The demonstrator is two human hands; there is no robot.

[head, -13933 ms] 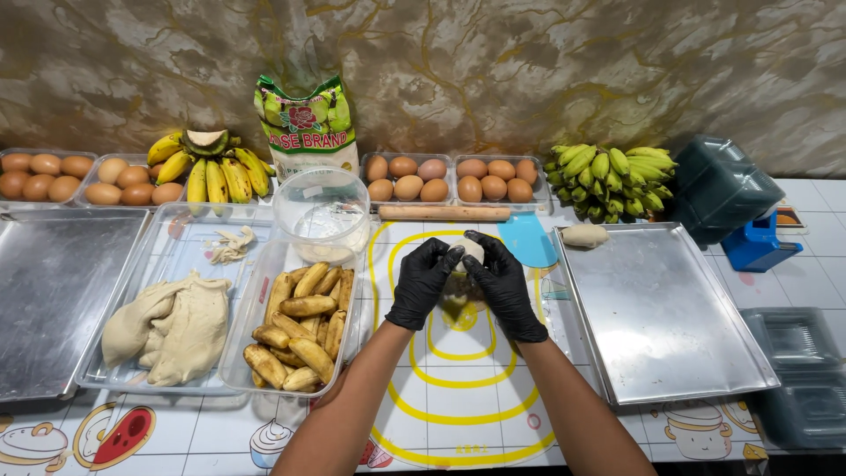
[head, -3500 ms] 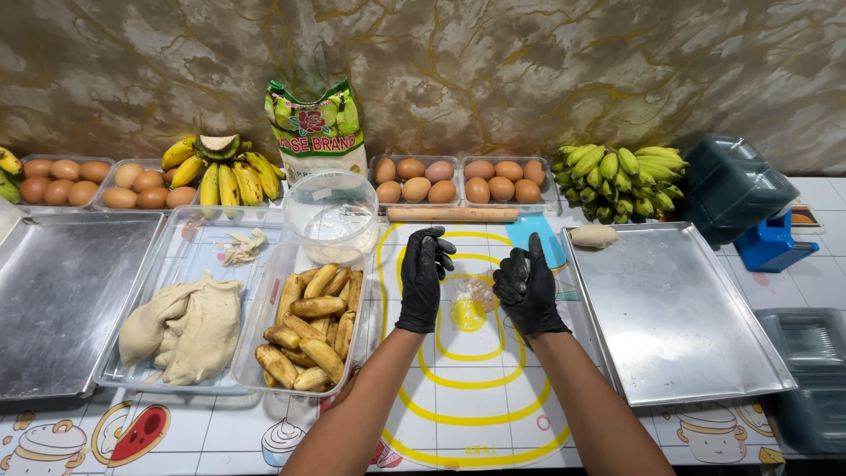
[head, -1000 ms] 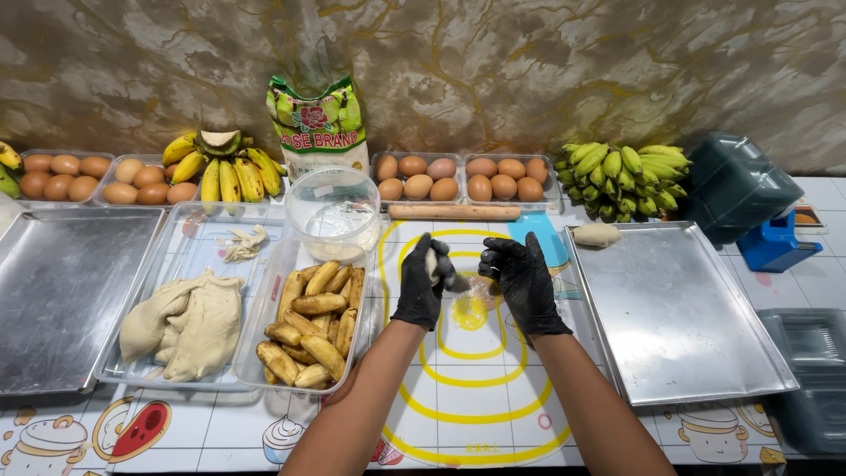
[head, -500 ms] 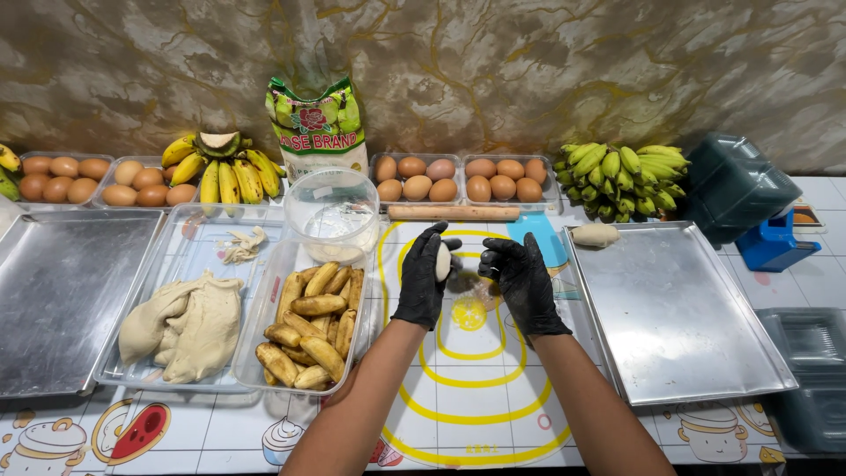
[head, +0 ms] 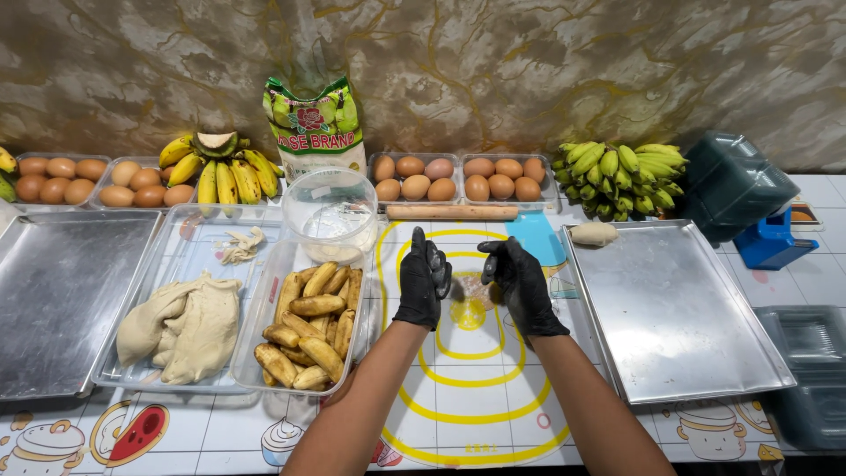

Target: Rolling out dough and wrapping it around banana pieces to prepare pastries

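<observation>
In the head view, the pale lump of dough that was lying against the left palm half a second ago is no longer showing there; now only a thin, almost see-through piece of dough is hanging between the two gloved hands, above the centre of the yellow-ringed mat. In my judgement this means the dough is being stretched out flat, not rolled into a ball. The left hand is standing nearly upright with its fingers straight and close together, open, and its inner side is touching the left edge of the dough. The right hand is half curled, with thumb and fingertips pinching the right edge. Just left of the mat, the clear tray of peeled bananas is waiting, and the wooden rolling pin is lying behind the hands.
</observation>
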